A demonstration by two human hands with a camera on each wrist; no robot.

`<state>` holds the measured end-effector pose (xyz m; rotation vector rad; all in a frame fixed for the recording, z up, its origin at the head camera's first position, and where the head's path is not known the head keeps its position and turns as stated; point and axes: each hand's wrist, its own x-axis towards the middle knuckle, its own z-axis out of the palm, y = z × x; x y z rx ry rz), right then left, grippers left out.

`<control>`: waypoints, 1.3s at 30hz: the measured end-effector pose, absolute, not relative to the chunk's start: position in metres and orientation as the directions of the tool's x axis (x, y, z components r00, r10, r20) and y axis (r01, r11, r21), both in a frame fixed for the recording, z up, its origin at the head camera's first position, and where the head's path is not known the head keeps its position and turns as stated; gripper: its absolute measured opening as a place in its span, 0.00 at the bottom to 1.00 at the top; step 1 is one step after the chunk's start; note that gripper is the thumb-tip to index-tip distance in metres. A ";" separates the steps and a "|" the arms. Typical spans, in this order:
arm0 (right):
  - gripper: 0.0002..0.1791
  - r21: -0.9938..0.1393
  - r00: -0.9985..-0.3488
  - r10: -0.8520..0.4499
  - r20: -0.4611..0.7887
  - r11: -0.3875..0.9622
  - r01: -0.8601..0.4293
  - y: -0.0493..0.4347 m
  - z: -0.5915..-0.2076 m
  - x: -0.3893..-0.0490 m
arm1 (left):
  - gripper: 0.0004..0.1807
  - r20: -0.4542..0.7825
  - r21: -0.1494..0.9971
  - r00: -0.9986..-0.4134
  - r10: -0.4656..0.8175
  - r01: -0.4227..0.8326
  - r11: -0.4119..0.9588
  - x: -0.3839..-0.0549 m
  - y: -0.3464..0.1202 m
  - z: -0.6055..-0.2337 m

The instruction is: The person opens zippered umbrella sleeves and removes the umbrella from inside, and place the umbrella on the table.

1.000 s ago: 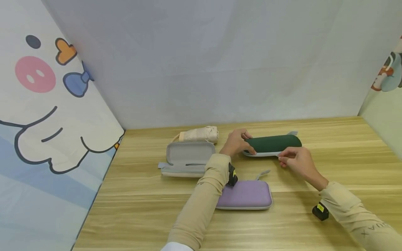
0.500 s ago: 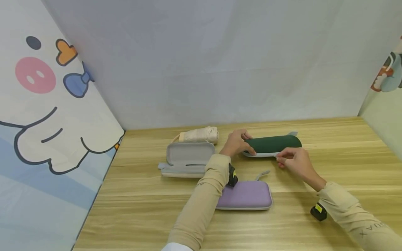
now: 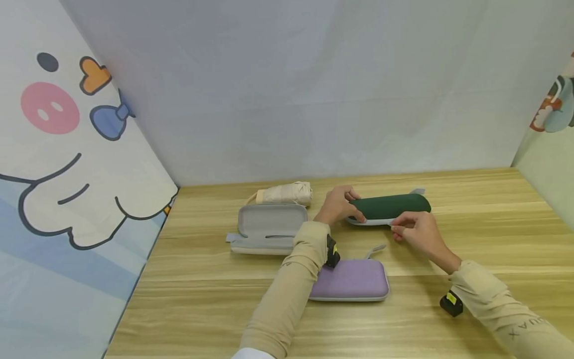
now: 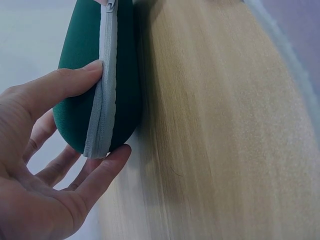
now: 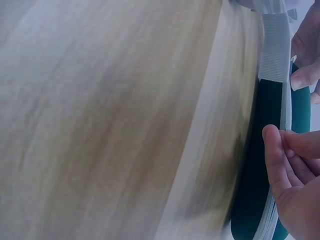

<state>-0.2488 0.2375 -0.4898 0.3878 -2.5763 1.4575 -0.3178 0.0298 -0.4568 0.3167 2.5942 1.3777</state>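
Gripping the rounded green fabric case (image 3: 389, 205) is the left hand (image 3: 338, 205); the right hand (image 3: 420, 233) pinches its pale, ridged zipper (image 4: 108, 95).

Left grip (image 3: 336, 207) cupped, right grip (image 3: 421, 234) pinch-tight.

A pale grey backdrop (image 3: 323, 94) rises behind the wood-grain tabletop (image 3: 193, 304), a cartoon-printed panel (image 3: 85, 174) at left.
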 end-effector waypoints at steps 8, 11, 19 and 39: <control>0.04 -0.818 -0.958 -0.139 0.253 0.499 -0.288 0.236 -0.488 -0.248 | 0.24 -0.069 0.831 -0.959 0.276 0.097 0.547 -0.318 0.030 -0.457; 0.04 -0.815 -0.956 -0.143 0.257 0.499 -0.294 0.235 -0.487 -0.248 | 0.24 -0.072 0.829 -0.959 0.274 0.096 0.551 -0.318 0.030 -0.457; 0.02 -0.816 -0.954 -0.155 0.257 0.494 -0.300 0.232 -0.486 -0.248 | 0.24 -0.073 0.832 -0.958 0.278 0.096 0.547 -0.318 0.030 -0.457; 0.02 -0.834 -0.963 -0.162 0.218 0.482 -0.270 0.228 -0.482 -0.247 | 0.24 -0.082 0.824 -0.958 0.275 0.090 0.560 -0.318 0.030 -0.456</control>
